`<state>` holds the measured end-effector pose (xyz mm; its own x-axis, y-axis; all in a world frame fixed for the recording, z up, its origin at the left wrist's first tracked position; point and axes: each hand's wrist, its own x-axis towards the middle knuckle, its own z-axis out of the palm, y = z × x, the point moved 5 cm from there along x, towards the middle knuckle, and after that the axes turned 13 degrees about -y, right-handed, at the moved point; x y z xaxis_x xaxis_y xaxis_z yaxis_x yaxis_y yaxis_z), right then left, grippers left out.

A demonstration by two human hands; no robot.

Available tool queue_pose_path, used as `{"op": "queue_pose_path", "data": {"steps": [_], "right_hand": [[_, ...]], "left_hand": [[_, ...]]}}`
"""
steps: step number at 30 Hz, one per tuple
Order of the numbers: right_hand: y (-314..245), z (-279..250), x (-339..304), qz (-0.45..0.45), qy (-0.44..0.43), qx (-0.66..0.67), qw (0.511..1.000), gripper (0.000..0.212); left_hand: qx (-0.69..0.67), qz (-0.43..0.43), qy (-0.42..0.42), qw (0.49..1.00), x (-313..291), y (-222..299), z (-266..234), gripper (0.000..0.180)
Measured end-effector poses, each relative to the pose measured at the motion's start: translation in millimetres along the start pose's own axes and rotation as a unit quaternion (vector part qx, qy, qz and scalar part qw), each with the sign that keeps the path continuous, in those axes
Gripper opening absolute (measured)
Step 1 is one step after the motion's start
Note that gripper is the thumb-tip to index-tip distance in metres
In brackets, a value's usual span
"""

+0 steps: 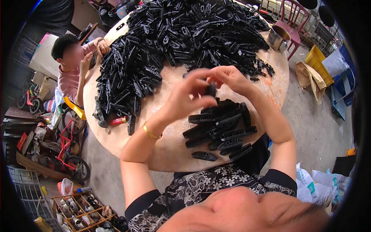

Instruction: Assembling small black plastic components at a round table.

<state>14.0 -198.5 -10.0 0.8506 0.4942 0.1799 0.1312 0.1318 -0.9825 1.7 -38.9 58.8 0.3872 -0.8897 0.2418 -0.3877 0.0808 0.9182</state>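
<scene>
We see the left hand [185,96] and right hand [230,77] raised together over the round counter [170,150], fingers of both grasping one small black part [211,89]; sorted black pieces [220,129] lie just below, big black pile [181,34] beyond.

Counts, referenced to the round table [170,154]:
- Small black part held above it: 1 [210,89].
- Near-edge stack of black slotted parts [222,129]: roughly 12.
- Far-side heap [181,34]: too many to count.
- Metal pot [278,38] at far right rim: 1.
- Seated person [71,65] at left rim: 1.
</scene>
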Motion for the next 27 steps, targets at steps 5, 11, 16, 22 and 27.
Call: {"op": "queue_pose_path", "data": {"steps": [5, 11, 16, 22, 27], "right_hand": [[0, 16, -6, 0.028, 0.014, -0.5, 0.865, 0.019], [-7, 24, -6, -0.007, 0.031, -0.54, 0.841, 0.011], [-15, 18, -5, -0.018, 0.1, -0.455, 0.885, 0.018], [-32, 17, -9, -0.051, 0.163, -0.383, 0.908, 0.023], [-40, 21, -12, -0.131, 0.171, -0.369, 0.904, 0.022]], "left_hand": [[0.199, -0.06, -0.198, 0.958, -4, 8, 37, 0.036], [0.352, -0.058, 0.063, 0.932, 2, -43, -24, 0.033], [0.465, -0.147, 0.095, 0.868, -8, -78, -49, 0.033], [0.226, -0.155, 0.111, 0.955, -3, -70, -34, 0.027], [-0.138, -0.096, 0.097, 0.981, 0, -79, -16, 0.023]]}}
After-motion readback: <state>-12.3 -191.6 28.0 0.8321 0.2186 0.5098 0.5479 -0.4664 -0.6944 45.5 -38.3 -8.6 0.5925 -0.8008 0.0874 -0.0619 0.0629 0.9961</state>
